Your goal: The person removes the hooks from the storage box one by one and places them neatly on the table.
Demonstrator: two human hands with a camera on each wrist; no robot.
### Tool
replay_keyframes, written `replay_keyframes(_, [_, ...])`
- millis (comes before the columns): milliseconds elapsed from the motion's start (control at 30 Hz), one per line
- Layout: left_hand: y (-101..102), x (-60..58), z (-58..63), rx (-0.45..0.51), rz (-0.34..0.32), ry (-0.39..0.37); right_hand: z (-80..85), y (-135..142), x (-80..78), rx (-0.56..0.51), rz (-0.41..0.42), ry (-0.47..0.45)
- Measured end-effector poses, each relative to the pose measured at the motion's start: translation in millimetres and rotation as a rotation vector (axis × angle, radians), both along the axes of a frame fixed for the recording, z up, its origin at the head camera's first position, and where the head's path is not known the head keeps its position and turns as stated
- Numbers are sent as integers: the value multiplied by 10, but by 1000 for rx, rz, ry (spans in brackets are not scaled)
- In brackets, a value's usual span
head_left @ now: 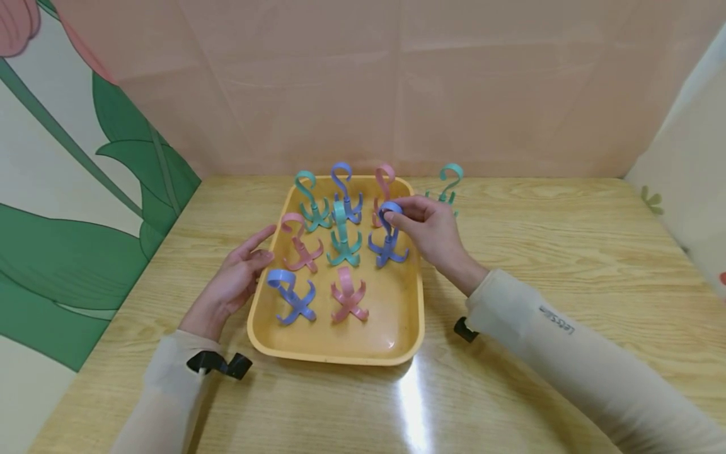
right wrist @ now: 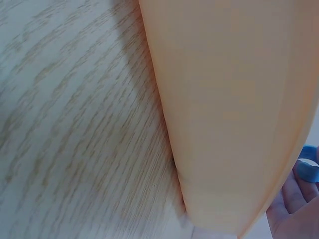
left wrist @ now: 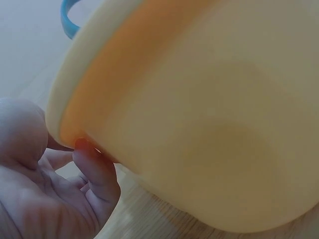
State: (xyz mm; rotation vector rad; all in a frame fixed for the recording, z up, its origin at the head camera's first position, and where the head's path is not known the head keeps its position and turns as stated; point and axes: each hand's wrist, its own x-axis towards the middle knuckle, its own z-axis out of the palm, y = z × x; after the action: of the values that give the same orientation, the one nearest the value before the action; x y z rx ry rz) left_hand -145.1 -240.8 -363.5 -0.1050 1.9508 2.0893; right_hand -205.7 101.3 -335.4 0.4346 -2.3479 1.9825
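Note:
A yellow plastic tray (head_left: 336, 360) holds several four-pronged swivel hooks in blue, pink and green. My right hand (head_left: 437, 236) pinches the curled top of a blue hook (head_left: 388, 252) between thumb and fingers, at the tray's right side. Part of that blue top (right wrist: 309, 172) shows past the rim in the right wrist view. At the left rim, my left hand (head_left: 235, 277) touches the tray from outside; its fingertips press beneath the lip in the left wrist view. Beside the held piece stand a green hook (head_left: 344, 249) and a pink hook (head_left: 384, 180), partly hidden.
Another green hook (head_left: 452, 180) stands on the wooden table (head_left: 567, 252) behind my right hand, outside the tray. In the tray's front half lie a blue hook (head_left: 297, 302) and a pink hook (head_left: 348, 299). A pink-covered wall (head_left: 397, 88) rises at the table's back edge.

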Motion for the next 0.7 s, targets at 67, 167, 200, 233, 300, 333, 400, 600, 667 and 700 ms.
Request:
replay_keyframes(67, [1,-1,0,-3,0,2,1,1,3,3,2,-2])
replay_keyframes(167, [3,-1,0,-9,1,4,12,-2,12,7,-1,-3])
replay_keyframes(200, [2,-1,0,-10,2,4,17,-3,15,8,-3,-2])
replay_keyframes(233, [3,-1,1,-12,2,3,25,-2,20,9,-6,0])
replay_keyframes(300, [4,-1,3,-15,2,2,43,0,32,6,-9,7])
replay_keyframes(333, [4,0,4,-15,2,2,54,-1,38,5,-10,13])
replay_keyframes(400, [4,1,4,-16,0,2,79,-2,51,-2,-9,28])
replay_keyframes(600, [8,3,7,-20,2,4,196,-4,99,-18,-1,68])
replay_keyframes(667, [9,4,7,-24,4,3,248,0,124,-28,5,78])
replay_keyframes(700, [10,5,8,-24,7,1,273,4,136,-33,8,83])
